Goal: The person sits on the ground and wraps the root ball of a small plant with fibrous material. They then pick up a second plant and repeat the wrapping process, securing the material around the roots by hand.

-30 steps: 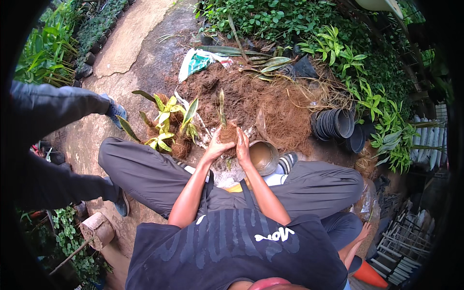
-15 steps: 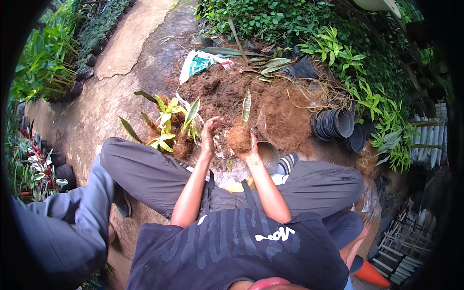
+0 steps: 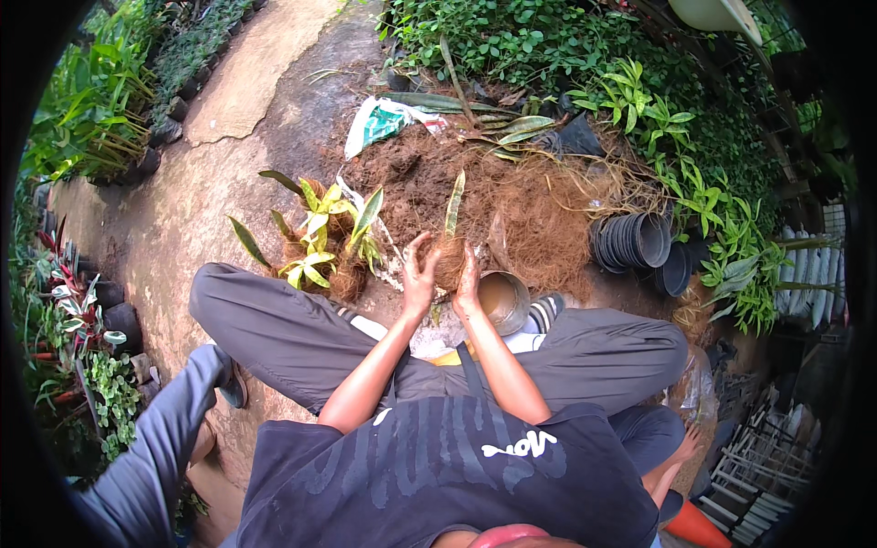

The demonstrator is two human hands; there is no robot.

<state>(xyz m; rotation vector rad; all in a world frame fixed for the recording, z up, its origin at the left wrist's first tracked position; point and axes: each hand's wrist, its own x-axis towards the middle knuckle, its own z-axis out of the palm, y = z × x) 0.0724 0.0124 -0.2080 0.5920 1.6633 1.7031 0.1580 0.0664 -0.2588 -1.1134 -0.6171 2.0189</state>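
Between my palms sits a snake plant cutting, its single upright leaf (image 3: 455, 203) rising from a round ball of brown coir fibre (image 3: 449, 265). My left hand (image 3: 419, 277) presses the ball's left side with fingers bent. From the right, my right hand (image 3: 468, 281) holds the ball, fingers pointing up along it. Just right of that hand stands a round basin (image 3: 502, 301) with brownish content. To the left, several coir-wrapped plants (image 3: 320, 239) with yellow-green and dark leaves are grouped on the ground. Beyond my hands lies a heap of dark, fibrous planting mix (image 3: 406, 178).
Loose coir fibre (image 3: 544, 215) spreads on the right, beside stacked black pots (image 3: 630, 242). A white and green plastic sack (image 3: 375, 123) and cut leaves (image 3: 525, 126) lie at the back. My crossed legs border the work area. Another person's leg (image 3: 160, 438) is at the lower left.
My left hand has moved right, from apart to against the coir ball. The ball now sits between both hands, its leaf leaning slightly. The other person's leg at the left has shifted.
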